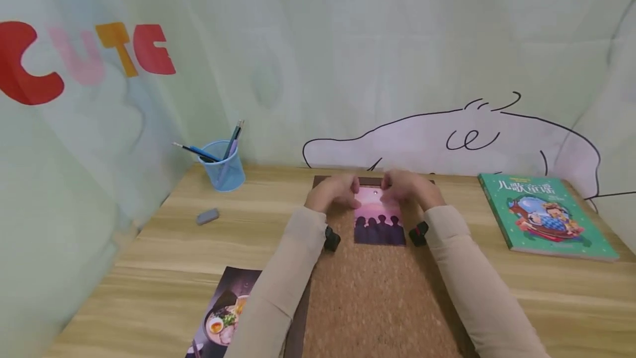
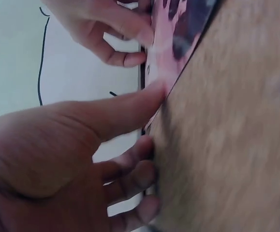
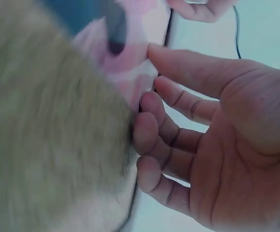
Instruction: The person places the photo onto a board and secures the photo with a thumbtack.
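A pink picture card (image 1: 380, 231) with dark silhouettes along its bottom lies on the upper part of a cork board (image 1: 367, 297). My left hand (image 1: 338, 189) pinches its upper left edge, the thumb on the printed face. On the upper right, my right hand (image 1: 408, 187) grips the same card, its thumb (image 3: 178, 65) pressed on the front and the other fingers curled by the board's top edge. A tiny shiny dot, perhaps a pin head (image 1: 375, 193), shows near the card's top between both hands. The fingertips behind the card are partly hidden.
A food picture card (image 1: 226, 314) lies partly under the left sleeve. A blue mesh pen cup (image 1: 226, 173) with pencils stands at the back left, a grey eraser (image 1: 207, 216) in front of it. A green book (image 1: 551, 217) lies on the right.
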Available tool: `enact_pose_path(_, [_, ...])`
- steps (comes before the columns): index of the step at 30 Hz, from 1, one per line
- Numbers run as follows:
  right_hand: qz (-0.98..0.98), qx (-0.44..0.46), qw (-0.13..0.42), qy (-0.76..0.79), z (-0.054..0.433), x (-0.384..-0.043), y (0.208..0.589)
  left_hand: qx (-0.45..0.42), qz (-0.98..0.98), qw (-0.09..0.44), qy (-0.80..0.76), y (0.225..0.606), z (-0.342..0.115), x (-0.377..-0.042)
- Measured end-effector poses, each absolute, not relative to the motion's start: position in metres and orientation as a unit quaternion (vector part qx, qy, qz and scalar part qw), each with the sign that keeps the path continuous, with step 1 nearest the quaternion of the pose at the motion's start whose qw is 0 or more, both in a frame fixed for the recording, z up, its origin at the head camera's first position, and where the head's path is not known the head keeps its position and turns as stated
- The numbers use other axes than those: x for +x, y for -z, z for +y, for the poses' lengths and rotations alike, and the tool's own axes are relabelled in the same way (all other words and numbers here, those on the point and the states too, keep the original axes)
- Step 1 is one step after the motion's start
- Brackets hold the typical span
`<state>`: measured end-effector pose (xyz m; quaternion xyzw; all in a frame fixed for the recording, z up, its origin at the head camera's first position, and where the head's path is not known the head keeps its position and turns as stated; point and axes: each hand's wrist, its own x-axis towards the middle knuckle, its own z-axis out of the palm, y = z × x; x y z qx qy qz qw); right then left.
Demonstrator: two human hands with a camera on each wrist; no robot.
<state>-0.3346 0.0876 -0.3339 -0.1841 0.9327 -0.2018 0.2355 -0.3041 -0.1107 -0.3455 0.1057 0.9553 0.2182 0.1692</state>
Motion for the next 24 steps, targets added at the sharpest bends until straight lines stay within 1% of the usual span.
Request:
enact_pose_path(4, [0.937, -0.196, 0.236, 0.165, 0.087, -0.326, 0.334, 0.121, 0.951, 0.219, -0.183, 0.342, -0.120, -0.297])
enact_pose_path(6, [0.939, -0.205, 0.236, 0.142, 0.087, -0.322, 0.334, 0.115, 0.953, 0.232, -0.155, 0.340, -0.125, -0.290])
enact_pose_path(9, [0.940, -0.218, 0.236, 0.114, 0.090, -0.317, 0.335, 0.122, 0.961, 0.230, -0.097, 0.335, -0.131, -0.277])
enact_pose_path(12, [0.941, -0.220, 0.239, 0.091, 0.097, -0.308, 0.334, 0.149, 0.964, 0.217, -0.035, 0.331, -0.135, -0.264])
enact_pose_path(15, [0.939, -0.221, 0.249, 0.091, 0.107, -0.299, 0.332, 0.178, 0.960, 0.217, 0.016, 0.328, -0.138, -0.253])
enact_pose_path(21, [0.914, -0.290, 0.252, 0.129, 0.130, -0.284, 0.328, 0.214, 0.948, 0.234, 0.014, 0.327, -0.151, -0.238])
enact_pose_path(24, [0.913, -0.291, 0.260, 0.120, 0.135, -0.278, 0.326, 0.231, 0.944, 0.236, -0.003, 0.330, -0.162, -0.232])
